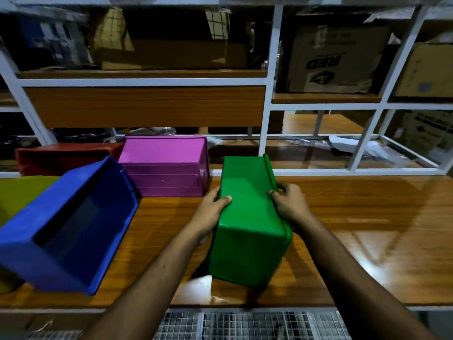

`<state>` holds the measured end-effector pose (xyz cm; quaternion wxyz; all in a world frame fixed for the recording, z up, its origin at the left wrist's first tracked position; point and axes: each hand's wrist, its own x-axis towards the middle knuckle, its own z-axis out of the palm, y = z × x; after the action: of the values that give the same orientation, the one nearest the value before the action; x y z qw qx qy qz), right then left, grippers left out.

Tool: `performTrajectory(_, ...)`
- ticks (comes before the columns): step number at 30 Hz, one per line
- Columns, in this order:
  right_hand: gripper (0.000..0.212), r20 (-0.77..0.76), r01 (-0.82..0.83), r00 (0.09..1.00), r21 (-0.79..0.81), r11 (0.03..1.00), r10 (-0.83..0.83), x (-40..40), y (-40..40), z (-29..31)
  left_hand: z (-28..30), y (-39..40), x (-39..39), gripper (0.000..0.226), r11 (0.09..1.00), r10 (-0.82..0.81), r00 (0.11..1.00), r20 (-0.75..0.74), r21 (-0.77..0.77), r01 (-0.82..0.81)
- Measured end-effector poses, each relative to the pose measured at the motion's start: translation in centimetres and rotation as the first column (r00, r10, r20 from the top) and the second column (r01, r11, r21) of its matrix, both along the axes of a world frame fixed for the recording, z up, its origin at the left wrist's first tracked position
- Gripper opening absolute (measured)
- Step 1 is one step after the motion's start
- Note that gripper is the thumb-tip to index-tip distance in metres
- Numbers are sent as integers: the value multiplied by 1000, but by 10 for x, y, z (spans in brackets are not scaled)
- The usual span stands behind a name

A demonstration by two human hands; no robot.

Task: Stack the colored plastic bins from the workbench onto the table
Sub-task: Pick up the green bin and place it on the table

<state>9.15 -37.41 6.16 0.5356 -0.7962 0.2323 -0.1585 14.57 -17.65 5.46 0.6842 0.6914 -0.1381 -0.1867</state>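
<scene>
Green bin (247,217) between both hands

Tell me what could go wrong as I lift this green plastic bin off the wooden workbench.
The green plastic bin is held only at its sides by the left hand and right hand, so it might slip. Swinging it left could knock the tilted blue plastic bin close by.

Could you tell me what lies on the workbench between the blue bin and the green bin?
Only the left hand and its forearm, which grips the green bin; otherwise bare wooden workbench separates it from the blue bin, in the head view.
</scene>
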Motion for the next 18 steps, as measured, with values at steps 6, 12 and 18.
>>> performTrajectory(6,35,-74,25,996,-227,973,-43,-3,11,11,-13,4,-2,44,962,-156,960,234,255,94)
performTrajectory(12,43,-122,27,991,-180,983,-49,-7,20,21,-2,-3,-7,52,845,-208,841,500,525,-104)
performTrajectory(18,25,-60,-161,986,-44,986,159,-8,31,26,11,6,-8,48,836,-273,762,587,536,-113)
